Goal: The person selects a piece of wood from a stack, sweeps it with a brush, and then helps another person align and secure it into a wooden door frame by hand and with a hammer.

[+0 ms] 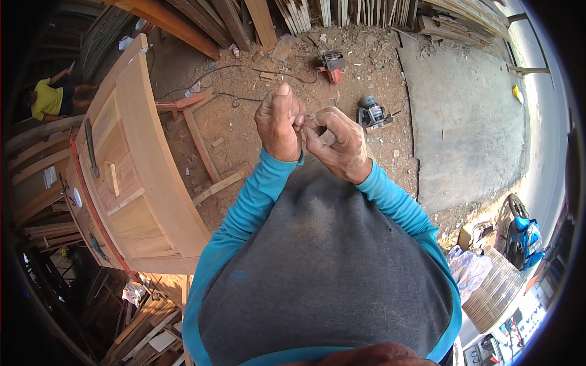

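Observation:
Both hands meet in front of my chest, above the dusty ground. My left hand is closed, its thumb lying upward along the curled fingers. Against its inner side, my right hand is pinched, thumb to forefinger. Whatever lies between the fingertips, if anything, is too small or hidden to name. At my left stands a wooden panel door, nearest to my left hand, with a long dark tool and a small wood block on it. A red clamp bar runs along the door.
Beyond my hands lie a red power tool with a cord and a router. A wooden frame stands by the door. Boards lean at the back. A person in a yellow shirt is far left; a blue motorbike is right.

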### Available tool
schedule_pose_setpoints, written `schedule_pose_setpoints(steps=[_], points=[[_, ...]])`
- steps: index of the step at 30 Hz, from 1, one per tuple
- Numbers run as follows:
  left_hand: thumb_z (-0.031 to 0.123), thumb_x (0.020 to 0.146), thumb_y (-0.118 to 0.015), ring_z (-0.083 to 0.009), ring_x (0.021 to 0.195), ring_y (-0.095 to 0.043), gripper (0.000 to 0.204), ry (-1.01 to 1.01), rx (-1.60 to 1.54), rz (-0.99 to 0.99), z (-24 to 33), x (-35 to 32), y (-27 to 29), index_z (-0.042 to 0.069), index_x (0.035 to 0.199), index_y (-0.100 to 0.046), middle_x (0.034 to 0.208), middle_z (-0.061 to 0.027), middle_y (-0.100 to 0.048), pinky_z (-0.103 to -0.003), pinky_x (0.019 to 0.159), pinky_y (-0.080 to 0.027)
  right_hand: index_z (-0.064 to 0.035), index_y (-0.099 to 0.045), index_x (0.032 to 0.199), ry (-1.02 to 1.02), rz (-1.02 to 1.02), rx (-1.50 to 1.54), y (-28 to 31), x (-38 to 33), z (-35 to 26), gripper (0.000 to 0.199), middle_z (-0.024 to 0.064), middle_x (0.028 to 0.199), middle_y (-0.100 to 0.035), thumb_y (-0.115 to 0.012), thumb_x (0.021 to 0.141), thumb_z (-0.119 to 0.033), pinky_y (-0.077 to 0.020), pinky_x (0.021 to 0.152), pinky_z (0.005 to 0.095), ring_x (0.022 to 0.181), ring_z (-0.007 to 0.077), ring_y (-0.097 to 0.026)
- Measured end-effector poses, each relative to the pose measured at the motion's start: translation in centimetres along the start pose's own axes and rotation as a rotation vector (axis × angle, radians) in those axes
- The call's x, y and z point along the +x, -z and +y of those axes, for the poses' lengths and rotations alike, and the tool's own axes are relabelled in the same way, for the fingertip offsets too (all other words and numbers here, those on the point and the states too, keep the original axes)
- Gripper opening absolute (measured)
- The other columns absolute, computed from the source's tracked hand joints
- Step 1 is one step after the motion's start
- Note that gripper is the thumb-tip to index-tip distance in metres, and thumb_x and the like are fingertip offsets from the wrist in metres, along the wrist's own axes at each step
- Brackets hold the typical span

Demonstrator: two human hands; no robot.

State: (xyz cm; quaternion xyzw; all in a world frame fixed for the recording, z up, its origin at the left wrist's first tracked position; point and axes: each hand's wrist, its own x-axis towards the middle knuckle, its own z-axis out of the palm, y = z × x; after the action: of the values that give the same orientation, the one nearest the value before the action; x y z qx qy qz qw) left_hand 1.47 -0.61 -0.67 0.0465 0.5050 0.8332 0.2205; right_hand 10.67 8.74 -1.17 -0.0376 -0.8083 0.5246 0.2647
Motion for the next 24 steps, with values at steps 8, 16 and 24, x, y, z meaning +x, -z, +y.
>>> schedule_pose_setpoints(steps=[8,16,24], points=[[0.028,0.101,-0.056,-0.0114,0.07,-0.051,0.03,0.068,0.024,-0.142,1.4,0.5,3.5,0.008,0.079,-0.056,0.074,0.0001,-0.051,-0.025,0.063,-0.042,-0.0027,-0.063,0.096,-0.007,0.017,-0.081,-2.2,-0.3,-1.1,0.022,0.012,0.087,-0.063,-0.072,0.077,0.002,-0.0532,0.062,0.0359,0.073,0.0285,-0.066],[0.009,0.085,-0.078,-0.0133,0.087,-0.061,0.02,-0.219,0.466,-0.614,3.2,1.8,8.2,0.003,0.102,-0.07,0.098,-0.0047,-0.065,-0.027,0.072,-0.051,-0.0016,-0.068,0.104,0.03,-0.019,-0.187,-3.6,0.2,-0.9,0.026,0.012,0.095,-0.064,-0.069,0.078,0.003,-0.0509,0.061,0.0326,0.072,0.0244,-0.064],[0.007,0.092,-0.07,-0.0124,0.087,-0.058,0.008,-0.087,0.51,-0.65,3.1,2.9,9.0,0.001,0.095,-0.066,0.094,-0.0047,-0.062,-0.027,0.076,-0.048,-0.007,-0.068,0.102,0.091,-0.115,-0.34,-3.0,0.2,-0.5,0.027,0.0085,0.095,-0.063,-0.075,0.076,-0.003,-0.053,0.065,0.0373,0.079,0.0276,-0.066]])
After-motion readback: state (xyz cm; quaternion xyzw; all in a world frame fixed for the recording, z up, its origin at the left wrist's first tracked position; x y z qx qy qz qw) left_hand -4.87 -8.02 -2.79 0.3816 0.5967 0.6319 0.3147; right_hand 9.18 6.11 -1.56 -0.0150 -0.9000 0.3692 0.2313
